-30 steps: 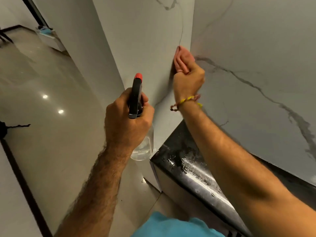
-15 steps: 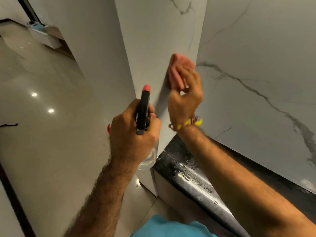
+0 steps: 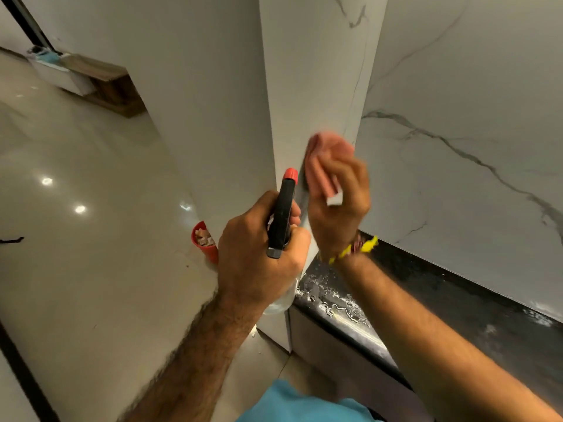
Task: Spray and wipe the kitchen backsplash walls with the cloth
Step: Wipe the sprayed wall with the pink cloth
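A teal sleeve shows at the bottom edge. The left hand is curled around a spray bottle, black head with red nozzle pointing up, beside the counter's wet left end. Just beyond, the right hand, a yellow thread band at its wrist, grips a pink cloth with bent fingers and presses it on the white marble backsplash wall near the corner. No writing is legible. A red cup stands on the floor.

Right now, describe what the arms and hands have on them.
Both forearms are bare, with no sleeves reaching them. The right hand has a thread bracelet at the wrist, yellow with darker reddish strands. The left hand wears nothing. A blue shirt shows at the bottom edge.
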